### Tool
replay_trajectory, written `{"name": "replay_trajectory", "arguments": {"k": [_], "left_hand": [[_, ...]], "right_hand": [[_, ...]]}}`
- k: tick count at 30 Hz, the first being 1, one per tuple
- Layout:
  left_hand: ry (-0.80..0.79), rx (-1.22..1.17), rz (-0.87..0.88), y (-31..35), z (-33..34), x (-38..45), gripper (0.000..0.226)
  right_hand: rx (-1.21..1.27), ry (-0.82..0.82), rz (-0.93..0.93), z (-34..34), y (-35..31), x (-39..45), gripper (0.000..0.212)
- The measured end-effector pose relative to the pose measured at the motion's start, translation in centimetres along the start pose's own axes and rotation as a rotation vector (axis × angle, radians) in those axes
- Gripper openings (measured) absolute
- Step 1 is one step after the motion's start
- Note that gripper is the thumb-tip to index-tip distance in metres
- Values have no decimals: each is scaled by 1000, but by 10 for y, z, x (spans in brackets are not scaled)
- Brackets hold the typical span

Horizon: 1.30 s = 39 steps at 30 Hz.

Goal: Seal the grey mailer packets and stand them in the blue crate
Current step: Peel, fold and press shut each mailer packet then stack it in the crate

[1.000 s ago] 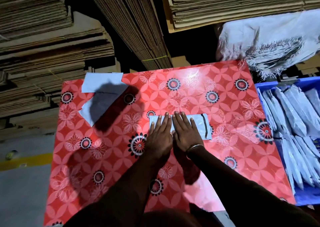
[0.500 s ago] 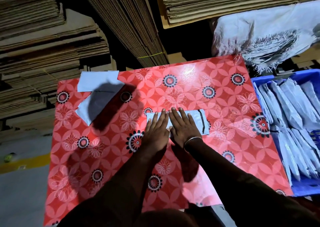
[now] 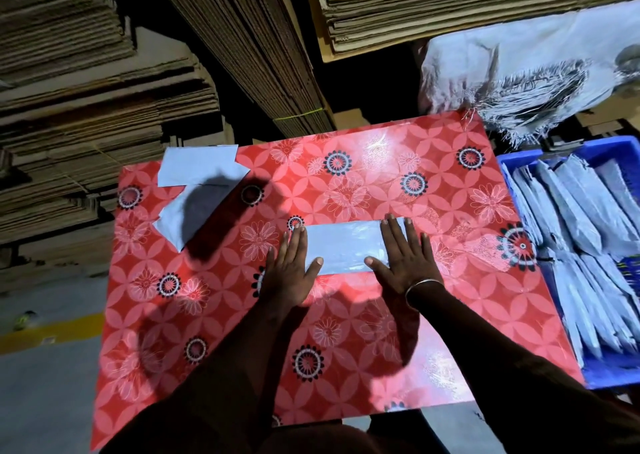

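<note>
A grey mailer packet [image 3: 343, 247] lies flat across the middle of the red flowered table [image 3: 398, 183]. My left hand [image 3: 291, 268] presses its left end with straight fingers. Flat on the packet's right end rests my right hand [image 3: 403, 256], a thin bangle on its wrist. The packet's middle shows bare between the two hands. The blue crate [image 3: 519, 152] stands off the table's right edge, filled with several grey packets [image 3: 575, 232] standing on edge.
Two more flat grey mailers [image 3: 197, 190] lie at the table's far left corner, partly in shadow. Stacks of flattened cardboard [image 3: 86, 107] rise behind and to the left. A frayed white sack [image 3: 519, 69] sits behind the crate. Grey floor with a yellow line [image 3: 45, 332] is at left.
My hands were side by side on the packet's middle; they have slid apart to its two ends. The flap's dark strip at the right end is now out of sight.
</note>
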<state>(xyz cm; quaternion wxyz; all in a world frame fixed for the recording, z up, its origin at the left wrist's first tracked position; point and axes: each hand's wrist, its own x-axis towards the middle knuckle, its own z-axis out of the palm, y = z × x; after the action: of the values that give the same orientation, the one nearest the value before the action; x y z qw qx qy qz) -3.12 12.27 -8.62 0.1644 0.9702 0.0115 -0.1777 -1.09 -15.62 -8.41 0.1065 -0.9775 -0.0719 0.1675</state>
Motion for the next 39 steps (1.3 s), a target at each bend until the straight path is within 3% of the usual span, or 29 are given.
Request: {"name": "replay_trajectory", "arguments": {"k": [12,23,28,32,39], "left_hand": [[0,91,-25,-13,-10,-10,91],[34,44,-14,-22,-17,-27,93],[146,-299,-40,-8,-34,-27,101],[240,-232,123,6,-43,-2,87],[-28,-63,236,63,-53,21,93]], "right_hand": [[-9,-58,28,-9,27,-1,98],[32,-36,-14,-12,50,-10,84],[238,95,-33,-15,50,-25,73],[348,353,-113,-26,34,-50,46],[515,277,-139,-12,-26,-76,30]]}}
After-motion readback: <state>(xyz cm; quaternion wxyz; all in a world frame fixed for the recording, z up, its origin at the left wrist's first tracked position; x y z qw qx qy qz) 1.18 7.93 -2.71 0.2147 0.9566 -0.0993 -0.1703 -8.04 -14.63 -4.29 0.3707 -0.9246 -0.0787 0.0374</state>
